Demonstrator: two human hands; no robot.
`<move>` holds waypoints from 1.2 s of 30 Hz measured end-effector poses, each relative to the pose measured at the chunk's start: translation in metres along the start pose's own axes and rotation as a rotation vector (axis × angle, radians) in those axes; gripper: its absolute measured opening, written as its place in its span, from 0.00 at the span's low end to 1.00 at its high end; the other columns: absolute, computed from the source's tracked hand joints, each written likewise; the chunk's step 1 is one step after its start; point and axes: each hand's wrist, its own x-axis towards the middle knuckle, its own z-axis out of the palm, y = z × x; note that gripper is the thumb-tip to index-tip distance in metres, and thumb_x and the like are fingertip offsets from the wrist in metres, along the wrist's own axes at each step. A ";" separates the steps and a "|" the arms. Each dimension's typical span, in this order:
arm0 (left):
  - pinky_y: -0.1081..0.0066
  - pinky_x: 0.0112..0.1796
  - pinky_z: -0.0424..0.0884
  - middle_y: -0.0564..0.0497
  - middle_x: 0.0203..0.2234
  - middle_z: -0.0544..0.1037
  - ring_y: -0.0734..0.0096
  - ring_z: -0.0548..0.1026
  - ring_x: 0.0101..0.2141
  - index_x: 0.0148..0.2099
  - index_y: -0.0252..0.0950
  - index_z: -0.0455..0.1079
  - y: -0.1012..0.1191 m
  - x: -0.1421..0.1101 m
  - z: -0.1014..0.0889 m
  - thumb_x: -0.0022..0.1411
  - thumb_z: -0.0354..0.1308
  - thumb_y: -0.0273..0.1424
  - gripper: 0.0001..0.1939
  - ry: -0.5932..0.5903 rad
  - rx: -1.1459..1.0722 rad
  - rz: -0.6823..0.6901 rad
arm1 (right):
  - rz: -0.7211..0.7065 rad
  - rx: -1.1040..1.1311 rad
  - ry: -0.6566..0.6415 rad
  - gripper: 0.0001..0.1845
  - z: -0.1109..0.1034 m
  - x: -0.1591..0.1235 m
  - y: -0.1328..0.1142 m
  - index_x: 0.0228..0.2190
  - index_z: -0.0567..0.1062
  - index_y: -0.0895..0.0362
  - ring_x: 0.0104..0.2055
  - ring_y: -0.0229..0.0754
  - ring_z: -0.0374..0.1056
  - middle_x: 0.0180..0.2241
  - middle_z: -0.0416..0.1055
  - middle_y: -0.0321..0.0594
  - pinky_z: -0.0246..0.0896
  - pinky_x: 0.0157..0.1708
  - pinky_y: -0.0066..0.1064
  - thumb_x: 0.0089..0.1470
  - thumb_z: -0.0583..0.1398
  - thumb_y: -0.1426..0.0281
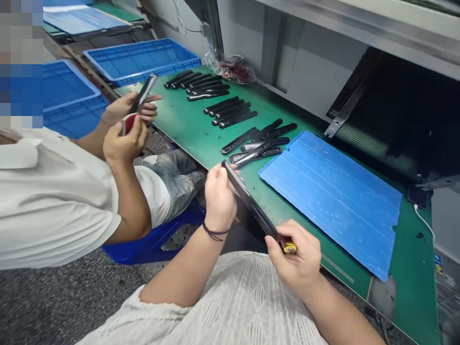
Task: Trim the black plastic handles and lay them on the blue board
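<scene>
A long, glossy black plastic piece (pixel 251 203) slants between my two hands, above my lap. My left hand (pixel 220 196), with a dark band at the wrist, is closed around its far end. The near end is pinched by my right hand (pixel 296 254). A small yellow-ended tool (pixel 289 248) also sits in the right hand's grip; most of it is hidden by the fingers, so its kind does not show. Just beyond my left hand, several loose black pieces (pixel 257 143) lie in a jumbled pile, some showing their ribbed inner side.
On the green table (pixel 187 122) are rows of black pieces (pixel 233 112), a blue plastic sheet (pixel 334 196) and a clear bag with red contents (pixel 237 69). To the left, a co-worker's hands (pixel 132 124) hold a black piece and something red. Blue crates (pixel 143 60) stand beyond.
</scene>
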 end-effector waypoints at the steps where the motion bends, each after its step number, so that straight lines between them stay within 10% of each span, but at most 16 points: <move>1: 0.65 0.41 0.73 0.44 0.43 0.77 0.62 0.77 0.42 0.47 0.38 0.70 0.003 -0.006 -0.005 0.65 0.63 0.46 0.18 0.000 0.114 0.259 | -0.015 -0.003 0.010 0.04 -0.005 0.001 -0.003 0.36 0.72 0.54 0.26 0.34 0.61 0.26 0.65 0.32 0.56 0.26 0.28 0.61 0.64 0.73; 4: 0.56 0.50 0.69 0.43 0.43 0.78 0.53 0.76 0.47 0.45 0.41 0.75 0.010 -0.023 -0.020 0.66 0.60 0.50 0.19 -0.354 0.433 0.820 | -0.073 -0.004 -0.068 0.04 -0.018 0.004 -0.013 0.39 0.72 0.54 0.26 0.35 0.60 0.26 0.66 0.33 0.55 0.26 0.29 0.63 0.63 0.72; 8: 0.60 0.35 0.61 0.49 0.18 0.68 0.64 0.66 0.22 0.26 0.40 0.66 0.009 -0.033 -0.024 0.72 0.48 0.40 0.22 -0.861 0.606 0.842 | -0.047 -0.061 -0.253 0.08 -0.031 0.008 -0.017 0.45 0.72 0.56 0.31 0.39 0.63 0.31 0.70 0.38 0.60 0.31 0.32 0.67 0.61 0.67; 14: 0.61 0.31 0.52 0.50 0.16 0.63 0.66 0.57 0.20 0.25 0.40 0.58 0.007 -0.025 -0.017 0.72 0.44 0.35 0.20 -0.887 0.625 0.843 | -0.193 -0.312 -0.359 0.12 -0.051 0.013 -0.005 0.46 0.72 0.57 0.31 0.40 0.58 0.30 0.66 0.38 0.53 0.31 0.33 0.69 0.50 0.76; 21: 0.60 0.30 0.51 0.51 0.17 0.62 0.67 0.57 0.21 0.27 0.40 0.58 0.013 -0.030 -0.010 0.71 0.43 0.33 0.18 -0.944 0.614 0.957 | -0.146 -0.349 -0.423 0.33 -0.045 0.025 -0.007 0.34 0.72 0.56 0.27 0.38 0.54 0.26 0.63 0.34 0.44 0.29 0.33 0.66 0.51 0.40; 36: 0.63 0.29 0.51 0.55 0.19 0.59 0.70 0.56 0.21 0.28 0.39 0.57 0.014 -0.037 -0.005 0.64 0.49 0.23 0.12 -0.802 0.616 1.015 | -0.249 -0.506 -0.272 0.33 -0.040 0.027 -0.006 0.22 0.62 0.56 0.27 0.37 0.45 0.23 0.55 0.33 0.35 0.28 0.34 0.71 0.47 0.45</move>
